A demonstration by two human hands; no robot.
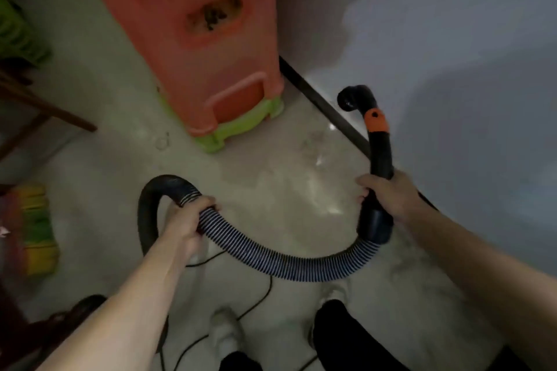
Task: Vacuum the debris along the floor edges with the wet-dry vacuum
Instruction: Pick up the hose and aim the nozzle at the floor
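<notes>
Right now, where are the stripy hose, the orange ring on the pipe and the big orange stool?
stripy hose [286,266], head view, middle of its sagging bend.
orange ring [376,121], head view, its front face.
orange stool [180,48], head view, its side wall.

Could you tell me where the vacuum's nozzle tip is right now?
Head view, right of centre: the nozzle tip is by the dark baseboard, right of the orange stool, beyond the right hand gripping the wand.

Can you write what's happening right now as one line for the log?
task: floor-edge vacuuming | left hand: grips ribbed hose | right hand: grips black wand | nozzle: by dark baseboard, contact unclear
</notes>
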